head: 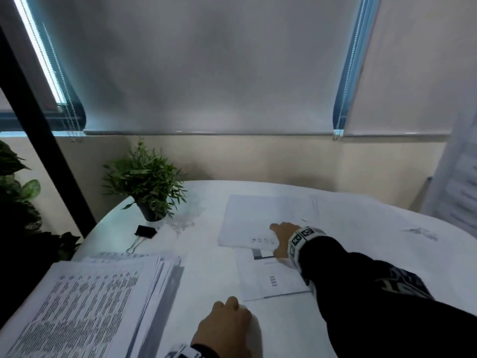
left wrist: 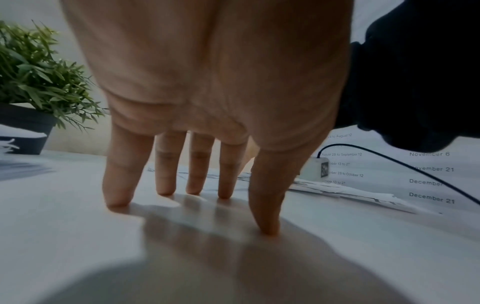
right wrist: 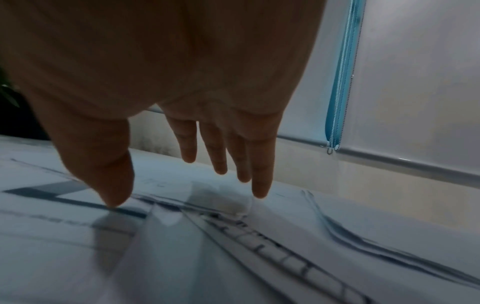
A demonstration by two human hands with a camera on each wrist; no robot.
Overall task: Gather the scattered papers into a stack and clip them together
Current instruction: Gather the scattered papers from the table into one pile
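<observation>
A thick stack of printed papers (head: 85, 306) lies at the table's near left. Two loose sheets overlap mid-table: a mostly blank sheet (head: 258, 218) and a chart sheet (head: 268, 280) under its near edge. My right hand (head: 277, 240) reaches over both with straight, spread fingers; its thumb (right wrist: 114, 197) touches the chart sheet (right wrist: 52, 216) and the other fingertips hover at the blank sheet's edge. My left hand (head: 227, 306) presses straight fingertips (left wrist: 116, 197) on the bare table (left wrist: 64, 236). A black binder clip (head: 144, 232) lies left of the sheets, untouched.
A small potted plant (head: 147, 184) stands at the table's far left, just behind the clip. More pale sheets (head: 374, 228) cover the right side of the round white table, one printed with dates (left wrist: 428, 182). A wall and lowered blind stand behind the table.
</observation>
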